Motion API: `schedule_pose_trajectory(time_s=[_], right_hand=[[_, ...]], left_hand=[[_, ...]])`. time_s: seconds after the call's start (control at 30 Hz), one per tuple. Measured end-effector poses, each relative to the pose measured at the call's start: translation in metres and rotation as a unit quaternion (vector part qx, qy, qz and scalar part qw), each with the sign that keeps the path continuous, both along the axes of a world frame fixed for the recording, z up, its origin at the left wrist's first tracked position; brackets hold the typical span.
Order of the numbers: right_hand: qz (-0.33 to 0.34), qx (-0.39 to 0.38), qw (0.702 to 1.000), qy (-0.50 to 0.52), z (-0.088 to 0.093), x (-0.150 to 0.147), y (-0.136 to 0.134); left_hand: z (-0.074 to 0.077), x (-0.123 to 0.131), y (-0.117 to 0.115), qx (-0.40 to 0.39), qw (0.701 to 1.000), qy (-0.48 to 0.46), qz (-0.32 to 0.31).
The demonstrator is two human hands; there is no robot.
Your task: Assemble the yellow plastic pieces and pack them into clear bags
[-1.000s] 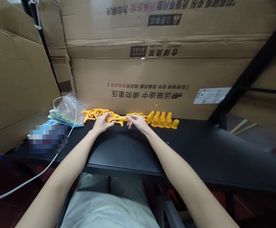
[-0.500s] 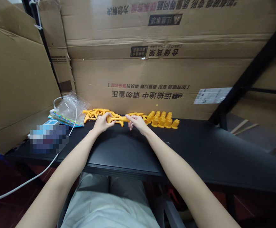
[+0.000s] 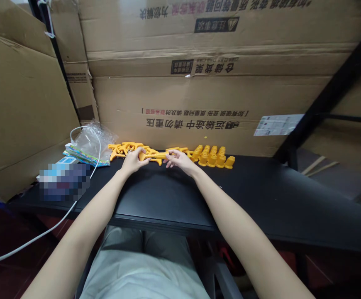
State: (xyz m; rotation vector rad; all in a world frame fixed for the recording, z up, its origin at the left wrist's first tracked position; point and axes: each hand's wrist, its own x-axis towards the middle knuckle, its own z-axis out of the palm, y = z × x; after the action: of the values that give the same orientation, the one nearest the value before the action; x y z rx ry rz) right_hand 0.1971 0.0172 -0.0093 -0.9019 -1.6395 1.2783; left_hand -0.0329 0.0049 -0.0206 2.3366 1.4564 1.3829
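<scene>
A row of flat orange plastic parts (image 3: 123,149) lies along the far edge of the black table (image 3: 261,195). My left hand (image 3: 132,160) has its fingers curled round one long orange piece (image 3: 155,156) in that row. My right hand (image 3: 179,160) pinches the other end of the same piece with its fingertips. Just right of my right hand stands a cluster of several small orange cone-shaped caps (image 3: 213,157).
Large cardboard boxes (image 3: 199,83) wall in the back and left of the table. At the far left lie a clear plastic bag (image 3: 90,143), a white cable (image 3: 43,232) and a blue-and-white box (image 3: 64,176). A black metal frame bar (image 3: 332,91) slants at the right.
My right hand's fingers have closed further onto the orange piece and shifted slightly left. My left hand has stayed put.
</scene>
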Motion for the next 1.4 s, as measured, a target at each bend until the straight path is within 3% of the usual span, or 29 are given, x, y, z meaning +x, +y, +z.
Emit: schedule_pose_trajectory(time_s=[0.37,0.87,1.17,1.4], right_hand=[[-0.037,0.018,0.999,0.029,0.0,-0.008,-0.004],[-0.105,-0.087,0.99,0.044,0.013,-0.02,-0.016],[-0.145,-0.142,0.975,0.088,0.008,-0.025,-0.013],[-0.179,-0.196,0.96,0.092,0.018,-0.03,-0.022]], left_hand=[[-0.002,-0.001,0.001,0.011,1.0,-0.003,-0.002],[0.0,-0.001,-0.002,0.027,0.998,0.041,0.026],[0.0,0.002,-0.004,0.07,0.994,0.068,0.046],[0.0,0.003,-0.004,0.104,0.99,0.078,0.05]])
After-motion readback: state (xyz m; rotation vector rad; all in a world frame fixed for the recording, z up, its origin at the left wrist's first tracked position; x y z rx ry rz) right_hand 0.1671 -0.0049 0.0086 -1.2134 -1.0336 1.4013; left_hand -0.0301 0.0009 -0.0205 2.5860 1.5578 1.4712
